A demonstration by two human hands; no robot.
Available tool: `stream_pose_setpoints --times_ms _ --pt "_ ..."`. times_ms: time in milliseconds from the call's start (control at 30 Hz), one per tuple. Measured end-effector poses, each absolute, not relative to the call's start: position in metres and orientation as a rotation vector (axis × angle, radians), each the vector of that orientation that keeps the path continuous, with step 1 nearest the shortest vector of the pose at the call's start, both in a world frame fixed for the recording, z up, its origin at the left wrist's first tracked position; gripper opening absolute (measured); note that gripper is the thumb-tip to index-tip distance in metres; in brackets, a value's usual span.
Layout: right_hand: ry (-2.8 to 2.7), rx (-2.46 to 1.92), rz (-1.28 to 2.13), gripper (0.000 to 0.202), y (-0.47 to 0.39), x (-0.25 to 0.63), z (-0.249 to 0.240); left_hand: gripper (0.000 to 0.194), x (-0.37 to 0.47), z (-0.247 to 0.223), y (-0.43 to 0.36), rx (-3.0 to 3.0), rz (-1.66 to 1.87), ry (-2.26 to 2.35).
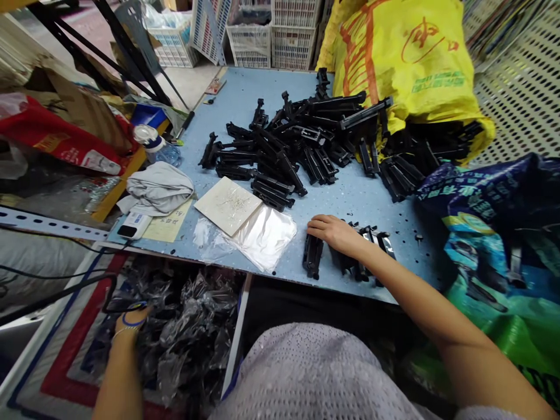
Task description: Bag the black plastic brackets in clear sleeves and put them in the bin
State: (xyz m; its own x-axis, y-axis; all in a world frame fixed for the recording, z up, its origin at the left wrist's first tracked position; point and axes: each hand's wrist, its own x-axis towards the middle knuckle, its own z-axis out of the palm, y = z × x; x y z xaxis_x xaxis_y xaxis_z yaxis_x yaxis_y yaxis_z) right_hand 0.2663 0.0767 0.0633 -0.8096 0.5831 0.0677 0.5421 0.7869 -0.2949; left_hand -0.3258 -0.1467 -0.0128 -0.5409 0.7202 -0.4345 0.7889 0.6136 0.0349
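Head view: right hand over a lined-up row, left hand below the desk.

I see my right hand (333,231) laid across the row of black plastic brackets (313,259) by the near edge of the desk (238,96), fingers bent over the left end, perhaps keeping them squared together; the thumb is hidden, so I can't tell whether it pinches any. My left hand (131,318) is blurred, down at the bin of bagged black parts (192,318) below the near left corner; its fingers hardly show, so its grip I can't tell. A loose heap of brackets (280,154) covers the desk's far middle. Near the front edge, a pale square tile (228,205) overlaps clear plastic bags (271,238), probably weighing them down.
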Motion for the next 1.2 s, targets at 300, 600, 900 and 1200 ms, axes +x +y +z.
stream_pose_setpoints --times_ms 300,600,900,1200 --pt "-2.004 -1.232 1.019 0.030 0.051 0.257 0.054 0.021 -0.016 0.020 -0.010 1.660 0.956 1.675" --pt "-1.002 -1.042 1.772 0.031 0.045 0.190 0.049 0.022 -0.022 0.005 0.055 1.196 0.940 1.459" --pt "-0.630 -0.854 1.979 0.026 0.060 0.150 0.027 0.022 -0.029 0.005 0.047 1.314 1.085 1.400" --pt "-0.752 -0.934 2.219 0.021 0.025 0.192 0.021 0.054 -0.054 0.026 0.055 1.938 0.891 1.631"
